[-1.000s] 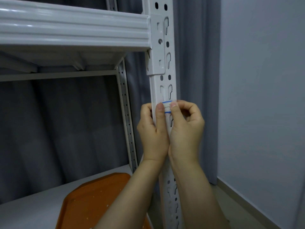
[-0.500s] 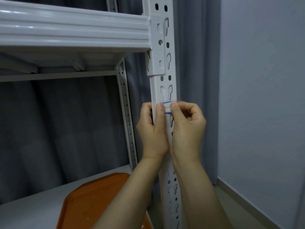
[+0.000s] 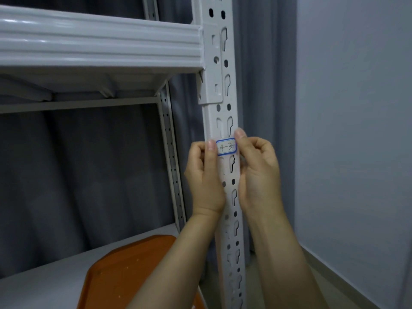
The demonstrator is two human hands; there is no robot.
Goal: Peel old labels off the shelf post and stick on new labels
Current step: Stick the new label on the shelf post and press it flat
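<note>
Item: blue-edged label (image 3: 225,146), handwritten, flat on front of white shelf post (image 3: 210,123) just below beam bracket (image 3: 211,70); L hand (image 3: 206,177) & R hand (image 3: 258,172), fingers curled, pinch its two ends.

- Scene dimly and evenly lit; cool grey cast throughout.
- Soft glare streaks seen on the shelf beam (image 3: 100,39), left of the shelf post (image 3: 210,121).
- Deep shadow found under that beam and in the curtain (image 3: 78,175) folds left of the post.
- Label (image 3: 225,146) on the post rendered sharp.
- Wide-angle bowing noted: the post leans, and the frame edges are softened.
</note>
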